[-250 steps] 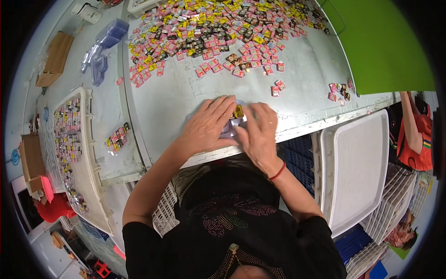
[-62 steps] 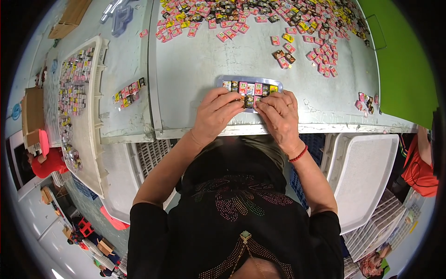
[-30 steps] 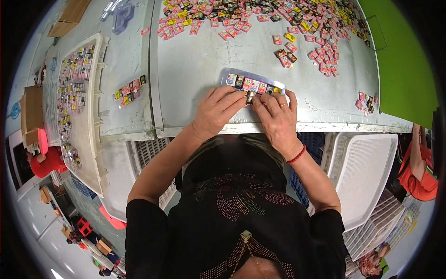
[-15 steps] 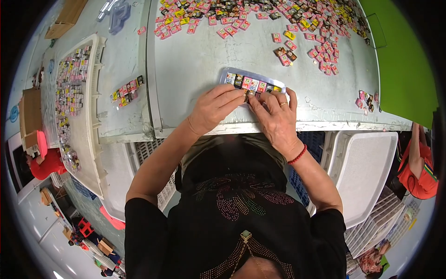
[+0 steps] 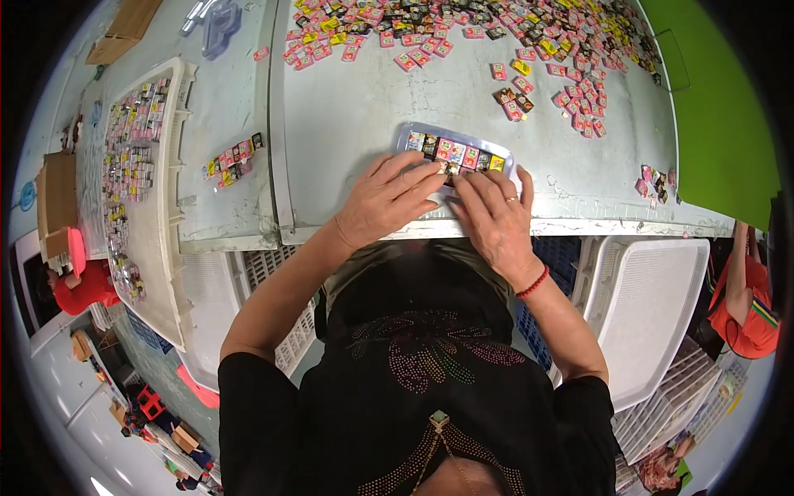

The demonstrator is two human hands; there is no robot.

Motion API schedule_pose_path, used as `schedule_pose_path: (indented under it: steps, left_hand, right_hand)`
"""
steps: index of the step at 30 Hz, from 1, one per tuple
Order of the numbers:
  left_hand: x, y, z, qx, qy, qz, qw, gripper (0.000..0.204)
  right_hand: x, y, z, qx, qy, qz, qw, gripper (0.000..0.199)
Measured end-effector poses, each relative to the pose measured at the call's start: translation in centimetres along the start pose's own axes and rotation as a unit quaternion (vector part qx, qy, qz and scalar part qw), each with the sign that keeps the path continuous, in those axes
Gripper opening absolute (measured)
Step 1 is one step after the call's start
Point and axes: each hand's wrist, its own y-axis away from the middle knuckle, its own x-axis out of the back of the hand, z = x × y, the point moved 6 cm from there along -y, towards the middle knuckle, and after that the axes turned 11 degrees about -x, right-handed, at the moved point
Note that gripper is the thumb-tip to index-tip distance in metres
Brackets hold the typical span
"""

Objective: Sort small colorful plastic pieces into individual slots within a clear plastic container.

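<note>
A shallow clear plastic tray (image 5: 404, 132) lies near the table's front edge, with small pink, black, white and yellow packs (image 5: 456, 154) side by side in it. My left hand (image 5: 385, 201) reaches over its near left part, fingers stretched and their tips on the packs of the near row. Over the near right part is my right hand (image 5: 499, 219), fingers extended down onto the packs and its edge by the tray's right end. Both hands partly cover the near row. I see nothing held clear of the tray in either hand.
Many loose packs (image 5: 405, 33) are spread across the far table. A short row of packs (image 5: 231, 161) lies at left, beside a white crate (image 5: 175, 107) holding filled trays. A small cluster (image 5: 653, 182) sits at right. White crates (image 5: 653, 306) stand below the table edge.
A dark pack that was between my fingertips now sits lower in the tray's near row. My left fingers have spread slightly, and my right fingers have drawn a little nearer to me.
</note>
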Motion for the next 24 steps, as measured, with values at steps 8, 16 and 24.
schedule_pose_path:
  steps: [8,16,24]
  left_hand:
    - [-1.3,-0.3,-0.3,0.128,0.034,-0.065,0.989,0.076]
    - [-0.3,-0.7,-1.0,0.102,0.013,-0.017,0.995,0.067]
    - [1.1,-0.3,-1.3,0.024,0.02,0.064,0.997,0.028]
  right_hand:
    - [-1.1,-0.4,0.3,-0.016,0.055,-0.099,0.993,0.073]
    - [-1.0,-0.6,0.6,-0.018,0.012,-0.072,0.997,0.072]
    - [-0.6,-0.7,0.1,0.007,-0.001,-0.049,0.999,0.052]
